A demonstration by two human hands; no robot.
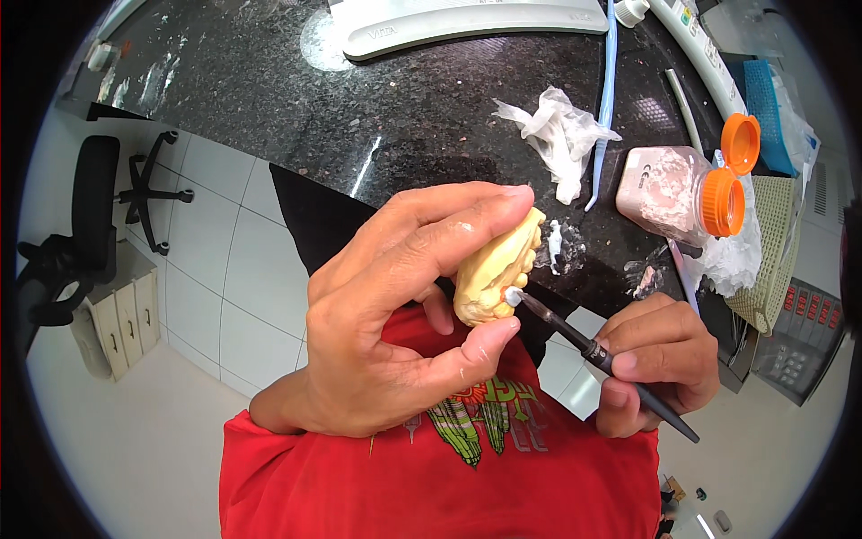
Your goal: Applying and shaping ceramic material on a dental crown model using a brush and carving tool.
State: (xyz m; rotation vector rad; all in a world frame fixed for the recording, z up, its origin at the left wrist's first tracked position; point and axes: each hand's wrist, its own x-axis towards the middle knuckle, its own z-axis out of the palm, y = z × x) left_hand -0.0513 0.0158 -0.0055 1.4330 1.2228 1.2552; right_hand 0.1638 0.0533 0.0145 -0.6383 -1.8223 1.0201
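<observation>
Between the fingers and thumb of my left hand [386,305] is a yellow plaster dental model [489,269], tilted with its row of teeth toward the right. One tooth [513,296] on it carries a whitish-grey coating. My right hand [664,359] pinches a black-handled brush [575,337] like a pen, and its tip touches or almost touches that coated tooth. Fine white smears mark my left thumb and fingers. Beyond the model, on the dark counter, lies a dab of white paste [556,244]. A second, pinkish smear [645,278] sits above my right hand.
A crumpled white tissue [564,135] and a thin blue instrument [605,108] lie on the speckled black counter [260,99]. At right rests a jar of pinkish powder [664,193] with an orange lid [741,144]. A grey tray [476,27] is at the back; a black chair [94,198] stands left.
</observation>
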